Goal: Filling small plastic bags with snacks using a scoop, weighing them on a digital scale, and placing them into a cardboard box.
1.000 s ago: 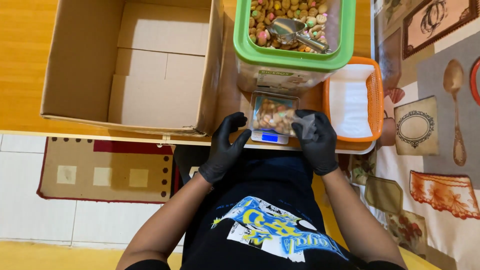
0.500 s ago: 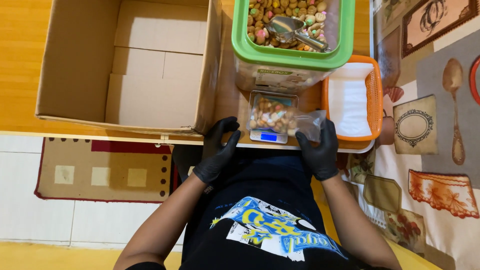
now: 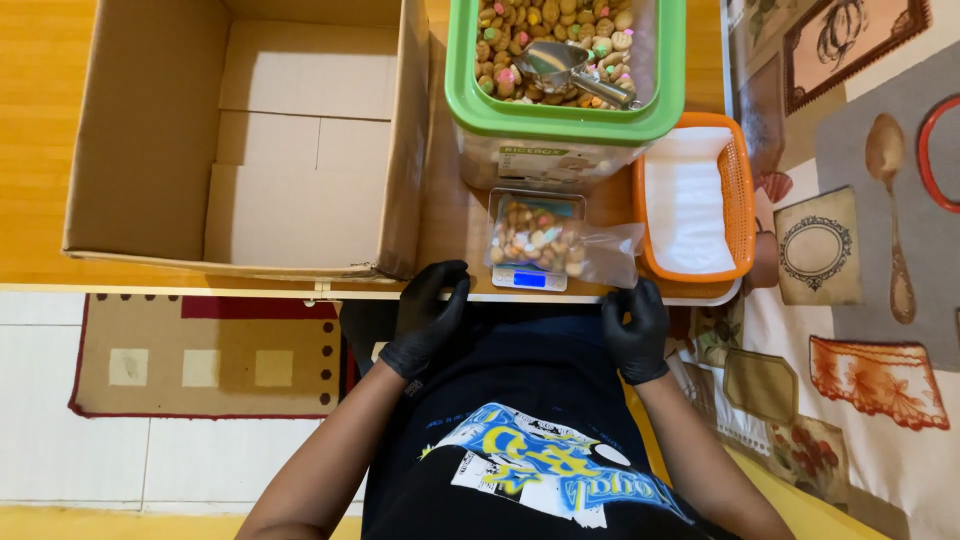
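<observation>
A clear bag of biscuits [image 3: 553, 243] lies on the small scale [image 3: 531, 270], long axis sideways, mouth toward the orange basket [image 3: 740, 200]. Both gloved hands are released: the left hand [image 3: 425, 318] rests just below-left, the right hand [image 3: 634, 328] below-right. The wooden table [image 3: 450, 200] stands over a patterned rug [image 3: 200, 350].

My right hand [image 3: 634, 330] has let go of the clear bag of snacks [image 3: 556, 243] and pulled back toward six o'clock, so it now sits off the table edge with fingers curled and nothing in them. My left hand [image 3: 425, 318] has slid back the same way, from beside the small scale [image 3: 529, 279] to the table's near edge. The bag, which I had pinched upright at its three o'clock side, now lies flat across the scale with its open end trailing toward three o'clock.
</observation>
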